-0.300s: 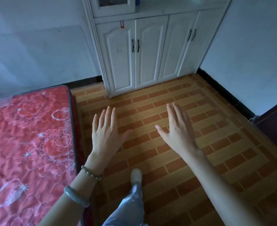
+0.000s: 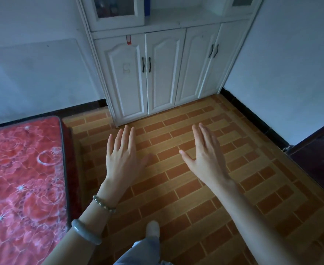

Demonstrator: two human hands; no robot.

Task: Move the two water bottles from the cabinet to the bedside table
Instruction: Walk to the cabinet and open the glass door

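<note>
A white cabinet (image 2: pixel 163 73) stands against the far wall, its four lower doors shut. Behind the glass of its upper left door (image 2: pixel 117 8) I make out two dim bottle shapes (image 2: pixel 107 7) with reddish labels. My left hand (image 2: pixel 124 159) and my right hand (image 2: pixel 205 157) are held out flat over the floor, palms down, fingers spread, both holding nothing and well short of the cabinet. No bedside table is in view.
A red flowered mattress (image 2: pixel 23 178) lies at the left, its edge beside my left forearm. Brick-patterned floor (image 2: pixel 176 188) runs up to the cabinet. A dark wooden door (image 2: pixel 321 150) stands at the right. My foot (image 2: pixel 152 228) is forward on the floor.
The view has tilted up, showing more of the cabinet's upper glass doors. Both hands stay open in the same pose.
</note>
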